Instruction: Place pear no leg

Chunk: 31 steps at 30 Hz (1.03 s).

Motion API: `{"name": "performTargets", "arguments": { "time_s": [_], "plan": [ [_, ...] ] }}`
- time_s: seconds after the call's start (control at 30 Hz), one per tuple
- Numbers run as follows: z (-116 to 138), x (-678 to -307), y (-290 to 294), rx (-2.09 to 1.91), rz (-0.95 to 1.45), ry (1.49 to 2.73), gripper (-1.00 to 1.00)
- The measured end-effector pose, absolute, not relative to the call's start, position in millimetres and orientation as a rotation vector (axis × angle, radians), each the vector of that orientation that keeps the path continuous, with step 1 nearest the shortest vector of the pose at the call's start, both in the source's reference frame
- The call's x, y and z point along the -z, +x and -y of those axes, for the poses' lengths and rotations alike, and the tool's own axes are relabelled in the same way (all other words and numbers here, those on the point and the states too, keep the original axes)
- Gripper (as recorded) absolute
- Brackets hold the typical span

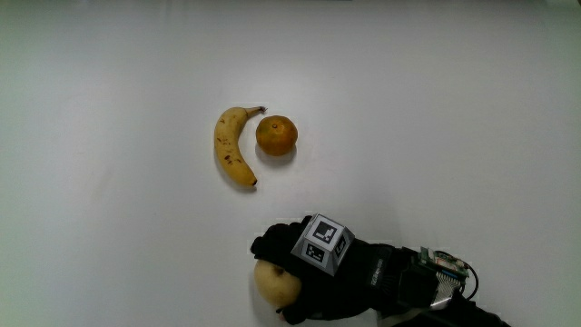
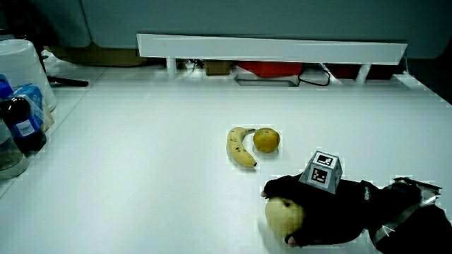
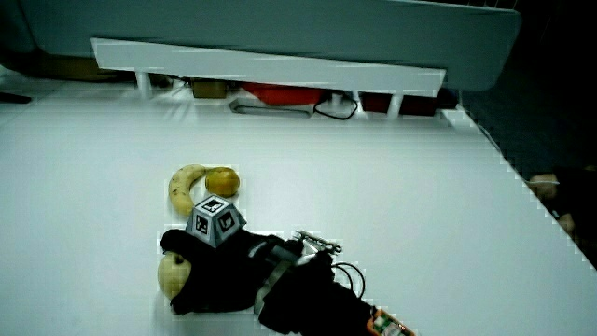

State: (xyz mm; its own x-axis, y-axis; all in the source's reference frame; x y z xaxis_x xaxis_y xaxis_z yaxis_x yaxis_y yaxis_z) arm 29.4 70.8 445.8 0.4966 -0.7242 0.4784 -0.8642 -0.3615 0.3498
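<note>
A pale yellow pear [image 1: 275, 282] lies on the white table [image 1: 436, 118], nearer to the person than the banana and the orange. The hand [image 1: 309, 272] in its black glove, patterned cube on its back, is curled around the pear and grips it. Both side views show the pear [image 2: 284, 216] [image 3: 173, 273] sticking out from the glove [image 2: 318, 212] [image 3: 219, 271], low at the table's surface. The pear's underside and the fingertips are hidden.
A spotted banana [image 1: 231, 145] and an orange [image 1: 276, 134] lie side by side, farther from the person than the hand. Bottles [image 2: 21, 123] and a white container [image 2: 21, 67] stand at the table's edge in a side view. A low white partition [image 2: 272, 48] runs along the table.
</note>
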Motion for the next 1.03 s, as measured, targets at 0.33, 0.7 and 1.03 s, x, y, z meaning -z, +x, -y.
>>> {"name": "performTargets", "arguments": {
  "time_s": [0.33,0.7,1.03],
  "plan": [
    [-68,-442,35,-0.29,1.309,2.211,-1.0],
    [-59,-423,58,-0.324,1.314,2.275,-1.0],
    [-60,-422,124,-0.326,1.169,2.382,-1.0]
  ]
}}
